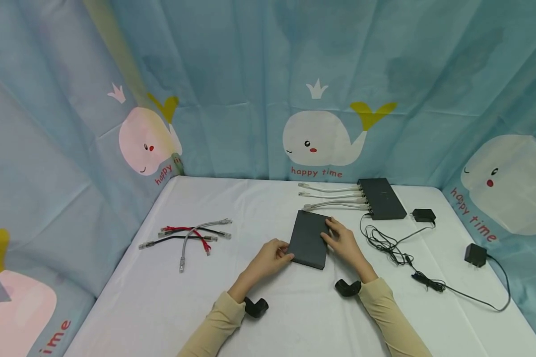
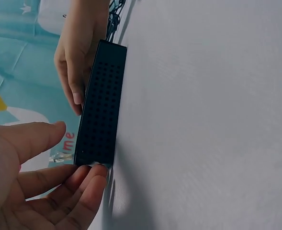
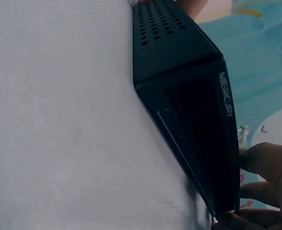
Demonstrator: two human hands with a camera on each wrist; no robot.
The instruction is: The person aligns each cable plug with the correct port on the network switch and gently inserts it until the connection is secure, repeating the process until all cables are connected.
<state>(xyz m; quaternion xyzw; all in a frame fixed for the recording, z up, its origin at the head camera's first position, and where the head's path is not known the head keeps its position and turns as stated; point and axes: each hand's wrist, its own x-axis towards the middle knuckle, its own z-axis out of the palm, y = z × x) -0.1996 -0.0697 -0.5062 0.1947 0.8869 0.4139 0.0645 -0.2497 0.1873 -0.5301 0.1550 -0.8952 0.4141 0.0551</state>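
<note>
Left hand (image 1: 268,258): While its fingers bent in against the near left corner of the black box (image 1: 309,240), its thumb stood off from the surface in the left wrist view; the hand was partly open, touching more than clasping.
Right hand (image 1: 346,244): It gripped the box by its far right corner, fingers bent, the thumb at the upper edge and other fingers at the end.
Black box: It sat between the two hands at mid-table; whether its underside rested fully on the cloth could not be told. Rows of round holes pierced its near side, and its right side bore pale lettering.
Wrists: Beige sleeves (image 1: 225,315) reached them, with a black curved piece (image 1: 256,307) beside each.
Second black box (image 1: 384,198): It lay beyond the right hand, pale cables (image 1: 332,196) running leftward from its side.
Power leads: A tangled black cord (image 1: 386,244) lay right of the hand, one adapter (image 1: 424,215) near the second box and another adapter (image 1: 475,255) farther right.
Loose cables: Well left of the hands, a grey cable (image 1: 185,248) crossed red and black ones.
Surroundings: White cloth covered the table (image 1: 259,203); behind hung a blue curtain (image 1: 232,139) printed with whales and "happy time".
</note>
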